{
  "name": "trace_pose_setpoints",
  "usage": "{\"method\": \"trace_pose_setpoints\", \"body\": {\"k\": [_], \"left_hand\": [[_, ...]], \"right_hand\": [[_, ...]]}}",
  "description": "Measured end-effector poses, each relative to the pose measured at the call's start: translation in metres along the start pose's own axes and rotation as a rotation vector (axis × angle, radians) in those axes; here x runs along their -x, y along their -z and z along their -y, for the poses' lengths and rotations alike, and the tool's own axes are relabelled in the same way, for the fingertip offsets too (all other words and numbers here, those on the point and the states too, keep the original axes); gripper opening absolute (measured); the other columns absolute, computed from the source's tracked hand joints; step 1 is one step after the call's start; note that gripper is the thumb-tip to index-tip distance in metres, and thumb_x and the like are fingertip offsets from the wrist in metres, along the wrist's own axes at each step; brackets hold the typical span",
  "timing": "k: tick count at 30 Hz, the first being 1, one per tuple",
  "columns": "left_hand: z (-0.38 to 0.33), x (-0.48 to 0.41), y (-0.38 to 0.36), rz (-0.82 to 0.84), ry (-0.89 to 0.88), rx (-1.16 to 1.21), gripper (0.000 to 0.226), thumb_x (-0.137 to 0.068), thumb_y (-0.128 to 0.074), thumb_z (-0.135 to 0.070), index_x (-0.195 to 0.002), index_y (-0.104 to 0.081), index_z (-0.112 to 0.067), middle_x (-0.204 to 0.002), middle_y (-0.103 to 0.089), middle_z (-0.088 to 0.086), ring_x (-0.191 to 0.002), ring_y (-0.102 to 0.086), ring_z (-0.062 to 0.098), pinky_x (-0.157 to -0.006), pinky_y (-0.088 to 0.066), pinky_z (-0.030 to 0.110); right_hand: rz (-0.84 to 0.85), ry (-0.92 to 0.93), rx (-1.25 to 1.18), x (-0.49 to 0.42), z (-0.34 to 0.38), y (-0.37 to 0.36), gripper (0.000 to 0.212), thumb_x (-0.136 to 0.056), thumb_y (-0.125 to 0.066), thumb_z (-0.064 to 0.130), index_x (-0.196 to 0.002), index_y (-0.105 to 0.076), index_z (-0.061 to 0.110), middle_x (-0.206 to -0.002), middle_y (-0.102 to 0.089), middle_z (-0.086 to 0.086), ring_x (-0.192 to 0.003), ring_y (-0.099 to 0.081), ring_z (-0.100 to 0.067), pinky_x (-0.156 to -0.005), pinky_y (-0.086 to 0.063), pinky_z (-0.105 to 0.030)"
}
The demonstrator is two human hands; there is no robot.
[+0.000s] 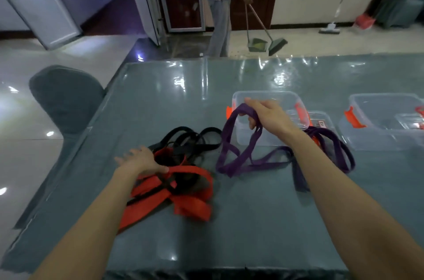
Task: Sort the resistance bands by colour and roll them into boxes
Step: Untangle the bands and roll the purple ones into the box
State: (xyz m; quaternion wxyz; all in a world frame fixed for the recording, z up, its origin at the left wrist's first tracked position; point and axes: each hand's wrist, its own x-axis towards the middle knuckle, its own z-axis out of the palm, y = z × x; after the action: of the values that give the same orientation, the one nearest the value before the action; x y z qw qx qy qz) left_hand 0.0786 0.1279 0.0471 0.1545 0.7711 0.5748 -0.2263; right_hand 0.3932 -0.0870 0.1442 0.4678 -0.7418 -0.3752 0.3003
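Right hand lifts a purple band; left hand rests on the red and black heap.

The right hand (263,112) is raised in front of a clear box (275,93), its fingers curled round the top of a purple band (243,167). The band's loops hang down from the hand and trail on the table (252,222). More purple loops (339,149) lie on the far side of the right forearm, beside a second box (378,137). The left hand (140,160) is blurred, with fingers spread and straight, gripping nothing. Its palm is over the tangled red bands (192,209) and black bands (181,129), and its thumb lies on a red strap. That heap is just left of the purple band, on the near-left part of the table.
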Motion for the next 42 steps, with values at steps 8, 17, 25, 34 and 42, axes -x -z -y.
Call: {"method": "trace_pose_setpoints", "body": {"k": [8,17,25,34,42], "left_hand": [[-0.180,0.075,0.046,0.046,-1.047,0.706,0.082,-0.080,-0.092,-0.053,-0.151,-0.051,-0.047,-0.158,-0.054,-0.018,-0.146,-0.050,0.007,-0.116,-0.043,0.032],[-0.243,0.125,0.139,-0.052,-1.171,1.235,0.020,-0.092,-0.066,-0.013,-0.088,-0.077,-0.029,-0.060,-0.053,-0.007,-0.047,-0.044,0.009,-0.048,-0.046,0.030],[-0.216,0.137,0.162,-0.354,-0.966,0.927,0.031,-0.085,-0.079,-0.019,-0.105,-0.080,-0.042,-0.075,-0.074,-0.005,-0.056,-0.062,0.013,-0.068,-0.057,0.035],[-0.274,0.182,0.097,0.017,-1.017,0.744,0.044,-0.071,-0.097,-0.049,-0.105,-0.081,-0.026,-0.105,-0.079,0.001,-0.102,-0.077,0.022,-0.104,-0.058,0.048],[-0.345,0.243,0.145,-0.167,-1.096,0.905,0.012,-0.082,-0.082,-0.016,-0.091,-0.075,-0.014,-0.070,-0.058,-0.002,-0.060,-0.047,0.011,-0.065,-0.042,0.027]], "right_hand": [[0.164,0.085,0.551,0.049,0.073,0.053,0.012,-0.089,-0.077,0.025,-0.090,-0.075,0.013,-0.071,-0.064,-0.009,-0.061,-0.057,-0.012,-0.065,-0.048,-0.034],[0.016,0.078,0.418,0.051,0.025,0.116,0.014,-0.089,-0.085,0.021,-0.093,-0.074,0.013,-0.080,-0.075,0.001,-0.071,-0.072,-0.012,-0.070,-0.056,-0.024],[0.001,0.249,0.001,0.054,0.006,0.192,0.014,-0.090,-0.081,0.023,-0.100,-0.077,0.015,-0.079,-0.076,-0.002,-0.077,-0.076,-0.016,-0.080,-0.061,-0.036],[0.361,0.377,0.054,0.077,0.062,0.234,0.044,-0.085,-0.091,0.027,-0.098,-0.071,-0.009,-0.063,-0.050,-0.007,-0.057,-0.048,-0.020,-0.056,-0.046,-0.030],[0.159,0.249,0.201,0.093,-0.039,0.277,0.059,-0.073,-0.091,0.064,-0.095,-0.075,0.012,-0.070,-0.068,0.004,-0.062,-0.065,-0.009,-0.065,-0.055,-0.029]]}}
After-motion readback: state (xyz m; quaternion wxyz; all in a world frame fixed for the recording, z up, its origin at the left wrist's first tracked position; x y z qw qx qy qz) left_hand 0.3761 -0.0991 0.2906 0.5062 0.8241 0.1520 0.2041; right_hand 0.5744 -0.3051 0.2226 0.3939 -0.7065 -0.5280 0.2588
